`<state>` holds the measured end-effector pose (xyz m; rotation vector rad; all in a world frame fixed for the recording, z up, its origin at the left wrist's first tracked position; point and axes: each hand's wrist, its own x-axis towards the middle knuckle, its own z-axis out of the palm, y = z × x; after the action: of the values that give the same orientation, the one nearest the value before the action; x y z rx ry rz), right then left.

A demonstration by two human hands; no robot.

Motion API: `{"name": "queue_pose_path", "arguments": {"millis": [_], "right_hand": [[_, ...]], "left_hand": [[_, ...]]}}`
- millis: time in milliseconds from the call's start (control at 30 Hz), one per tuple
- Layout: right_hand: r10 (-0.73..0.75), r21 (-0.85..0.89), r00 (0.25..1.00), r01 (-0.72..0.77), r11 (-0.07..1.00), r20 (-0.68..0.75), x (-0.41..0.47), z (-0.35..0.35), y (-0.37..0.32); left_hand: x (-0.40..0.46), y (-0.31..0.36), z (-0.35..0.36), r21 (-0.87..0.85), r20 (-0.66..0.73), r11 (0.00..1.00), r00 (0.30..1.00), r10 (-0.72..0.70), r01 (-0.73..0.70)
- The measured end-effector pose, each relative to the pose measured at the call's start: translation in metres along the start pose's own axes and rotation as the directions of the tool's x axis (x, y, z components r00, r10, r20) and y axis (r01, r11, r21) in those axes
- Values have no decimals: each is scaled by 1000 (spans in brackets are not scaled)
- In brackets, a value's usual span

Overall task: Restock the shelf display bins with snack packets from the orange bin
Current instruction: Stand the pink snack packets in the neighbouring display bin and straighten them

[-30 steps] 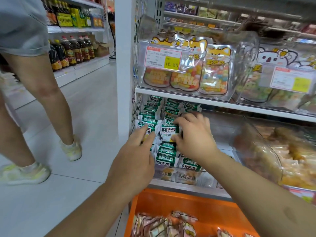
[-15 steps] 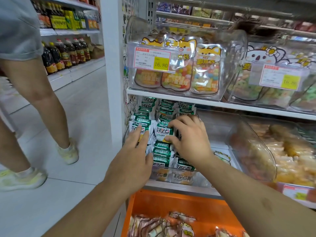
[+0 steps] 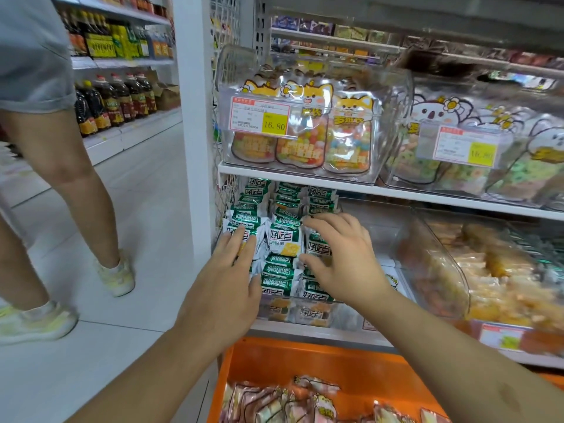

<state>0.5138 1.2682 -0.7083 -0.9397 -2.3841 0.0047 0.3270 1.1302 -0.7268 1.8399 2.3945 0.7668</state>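
On the lower shelf, at its left end beside the white upright post, a clear display bin holds three rows of green-and-white snack packets stacked leaning back toward the rear. The left hand lies released, its straight fingers resting flat on the packets of the left row. The right hand is on the right row, fingers curled over the top edge of an upright packet and thumb under its lower edge, grasping it; the packet stands just beside a matching upright one in the middle row. Both forearms reach in from the bottom of the view. Directly below the shelf edge sits the orange bin, with pinkish and pale snack packets lying loose along its floor. To the right on the same shelf, another clear bin carries yellow and orange wrapped snacks. On the shelf above, a clear bin holds fox-printed candy bags behind a price tag reading 16.80, and next to it are koala-printed bags with a second tag. In the aisle to the left, another person's bare legs and pale sneakers stand on the tiled floor, with bottles of oil shelved behind
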Motion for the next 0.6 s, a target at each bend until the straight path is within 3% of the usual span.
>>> {"name": "queue_pose_path", "arguments": {"millis": [167, 400, 533, 600], "right_hand": [[37, 120, 999, -35, 992, -13, -43, -28, 6], [86, 187, 994, -98, 978, 70, -149, -76, 31], [226, 202, 960, -258, 945, 168, -223, -85, 72], [350, 161, 893, -404, 901, 281, -267, -81, 96]], "left_hand": [[-20, 19, -9, -75, -6, 994, 997, 77, -78], [-61, 87, 9, -298, 107, 911, 939, 328, -284], [-103, 130, 66, -345, 272, 896, 884, 380, -279], [-130, 148, 107, -365, 366, 896, 845, 389, -255]]}}
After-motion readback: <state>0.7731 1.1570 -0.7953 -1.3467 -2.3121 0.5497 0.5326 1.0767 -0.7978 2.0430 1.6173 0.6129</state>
